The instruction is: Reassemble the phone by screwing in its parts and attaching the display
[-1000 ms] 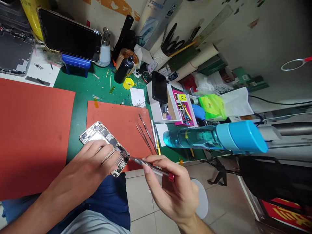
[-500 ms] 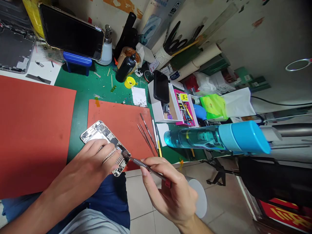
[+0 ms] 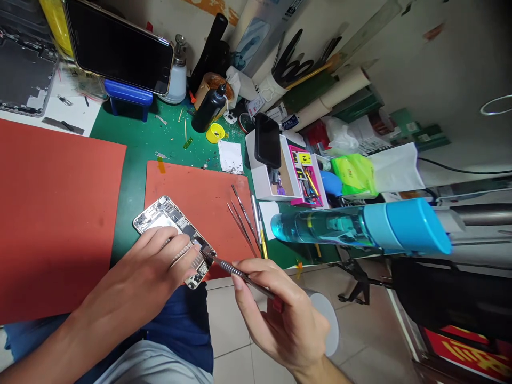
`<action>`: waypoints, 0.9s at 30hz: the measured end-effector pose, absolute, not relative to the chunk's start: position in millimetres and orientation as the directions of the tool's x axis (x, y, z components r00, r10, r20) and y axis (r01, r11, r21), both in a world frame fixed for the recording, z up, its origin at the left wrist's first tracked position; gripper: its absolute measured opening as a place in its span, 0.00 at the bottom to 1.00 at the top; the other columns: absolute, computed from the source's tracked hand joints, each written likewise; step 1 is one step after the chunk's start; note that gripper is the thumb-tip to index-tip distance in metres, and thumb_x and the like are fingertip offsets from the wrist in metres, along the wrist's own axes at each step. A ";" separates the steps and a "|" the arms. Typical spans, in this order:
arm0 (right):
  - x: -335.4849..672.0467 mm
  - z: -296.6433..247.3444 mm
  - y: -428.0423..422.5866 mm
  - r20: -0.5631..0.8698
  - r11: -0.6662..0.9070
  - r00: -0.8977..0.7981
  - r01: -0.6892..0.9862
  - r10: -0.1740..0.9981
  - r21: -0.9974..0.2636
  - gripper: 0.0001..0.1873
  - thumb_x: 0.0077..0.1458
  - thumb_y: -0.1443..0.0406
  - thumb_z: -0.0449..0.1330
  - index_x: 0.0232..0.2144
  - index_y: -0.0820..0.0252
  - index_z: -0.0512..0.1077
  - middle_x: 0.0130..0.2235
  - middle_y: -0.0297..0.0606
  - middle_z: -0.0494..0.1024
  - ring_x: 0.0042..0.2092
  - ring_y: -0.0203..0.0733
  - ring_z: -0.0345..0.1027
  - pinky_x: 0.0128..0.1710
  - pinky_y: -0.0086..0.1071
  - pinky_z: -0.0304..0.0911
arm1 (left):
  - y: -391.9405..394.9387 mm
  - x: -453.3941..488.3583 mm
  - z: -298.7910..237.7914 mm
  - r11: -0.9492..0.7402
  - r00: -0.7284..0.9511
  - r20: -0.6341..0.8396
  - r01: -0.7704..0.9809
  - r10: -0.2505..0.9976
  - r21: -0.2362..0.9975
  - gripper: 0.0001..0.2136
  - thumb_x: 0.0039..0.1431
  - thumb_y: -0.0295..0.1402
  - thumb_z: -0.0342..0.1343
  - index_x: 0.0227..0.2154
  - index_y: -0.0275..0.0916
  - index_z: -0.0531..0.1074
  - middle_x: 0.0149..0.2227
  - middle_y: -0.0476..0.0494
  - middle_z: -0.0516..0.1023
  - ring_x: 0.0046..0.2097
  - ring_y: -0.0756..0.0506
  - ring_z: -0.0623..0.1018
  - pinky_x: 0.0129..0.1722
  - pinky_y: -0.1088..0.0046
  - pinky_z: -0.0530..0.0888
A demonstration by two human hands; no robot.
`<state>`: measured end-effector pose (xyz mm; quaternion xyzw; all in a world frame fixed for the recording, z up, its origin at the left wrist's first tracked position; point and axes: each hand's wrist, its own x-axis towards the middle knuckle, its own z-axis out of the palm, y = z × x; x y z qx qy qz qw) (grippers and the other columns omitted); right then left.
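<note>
An opened phone (image 3: 166, 216) with its circuit boards showing lies on a small red mat (image 3: 200, 194) near the table's front edge. My left hand (image 3: 150, 272) rests on the phone with its fingers pressed down over the lower half, holding it in place. My right hand (image 3: 280, 314) pinches a thin metal pry tool (image 3: 236, 272) with a red end. The tool's tip touches the phone's lower right corner, just beside my left fingertips.
Tweezers and thin tools (image 3: 246, 218) lie at the mat's right edge. A blue bottle (image 3: 360, 226) lies sideways to the right. A white box (image 3: 276, 170) with a black phone, a dark bottle (image 3: 208, 109), a propped phone (image 3: 120, 48) and a big red mat (image 3: 52, 213) surround the work.
The view drifted slightly. My right hand shifted a little down and left along the tool, whose tip stays at the phone's corner. My left hand has kept its hold.
</note>
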<state>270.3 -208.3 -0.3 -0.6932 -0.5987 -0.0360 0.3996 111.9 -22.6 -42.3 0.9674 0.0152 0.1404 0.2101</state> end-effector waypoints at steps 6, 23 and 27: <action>270.9 1.4 -207.6 0.513 0.048 0.259 0.859 0.819 -0.510 0.24 0.58 0.84 0.65 0.53 0.65 0.71 0.41 0.46 0.81 0.39 0.43 0.80 0.36 0.36 0.81 | -20.6 112.3 -41.1 -0.927 0.966 0.250 -0.035 0.064 0.374 0.18 0.70 0.23 0.61 0.60 0.38 0.71 0.55 0.39 0.77 0.57 0.36 0.74 0.56 0.54 0.74; 275.0 21.7 -192.9 0.394 0.017 0.197 0.879 0.898 -0.477 0.17 0.62 0.81 0.64 0.50 0.65 0.71 0.40 0.44 0.83 0.39 0.40 0.79 0.37 0.31 0.78 | -23.4 111.4 -46.8 -0.919 0.963 0.253 -0.017 0.090 0.393 0.16 0.72 0.25 0.60 0.59 0.40 0.72 0.53 0.41 0.77 0.56 0.37 0.74 0.56 0.55 0.73; 277.2 24.1 -190.7 0.376 0.014 0.190 0.879 0.907 -0.477 0.18 0.62 0.81 0.64 0.50 0.64 0.71 0.40 0.44 0.84 0.40 0.41 0.80 0.38 0.32 0.78 | -23.3 110.8 -45.7 -0.920 0.962 0.260 -0.027 0.083 0.390 0.15 0.71 0.24 0.60 0.58 0.39 0.73 0.52 0.41 0.77 0.56 0.37 0.74 0.54 0.55 0.73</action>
